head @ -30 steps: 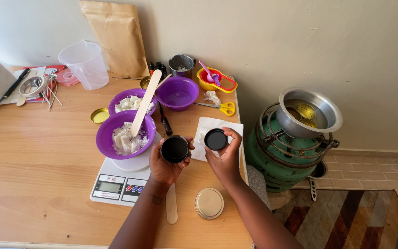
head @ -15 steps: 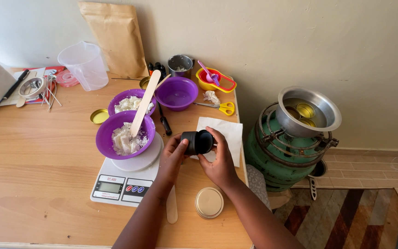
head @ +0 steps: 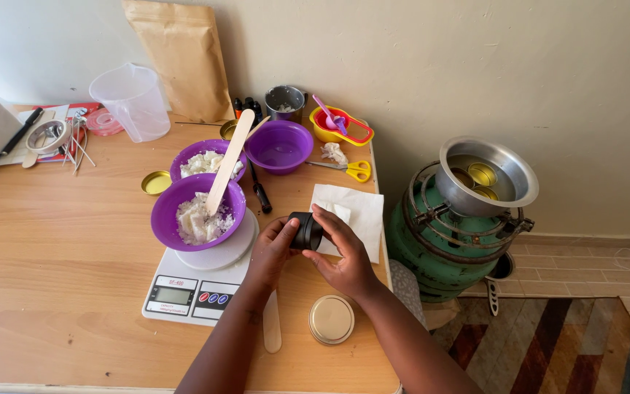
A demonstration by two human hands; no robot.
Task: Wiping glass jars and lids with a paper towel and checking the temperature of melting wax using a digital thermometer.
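Observation:
Both of my hands hold a small black round tin (head: 305,230) on its side above the wooden table (head: 60,255). My left hand (head: 271,252) grips the tin's body. My right hand (head: 340,252) presses the black lid onto its end. Just left stands a white kitchen scale (head: 198,281) carrying a purple bowl (head: 197,211) of white wax flakes with a wooden spatula (head: 229,160) leaning in it. A white paper napkin (head: 355,215) lies under and behind my hands. A gold round lid (head: 332,319) rests on the table near my right forearm.
Behind are a second purple bowl of flakes (head: 200,162), an empty purple bowl (head: 280,146), yellow scissors (head: 351,169), coloured measuring cups (head: 340,125), a clear jug (head: 131,101) and a brown paper bag (head: 184,62). A green gas stove with a metal pot (head: 479,175) stands right of the table.
A second ago my hands held the open tin and its lid apart. They have come together, and the lid is now on the tin, turned sideways.

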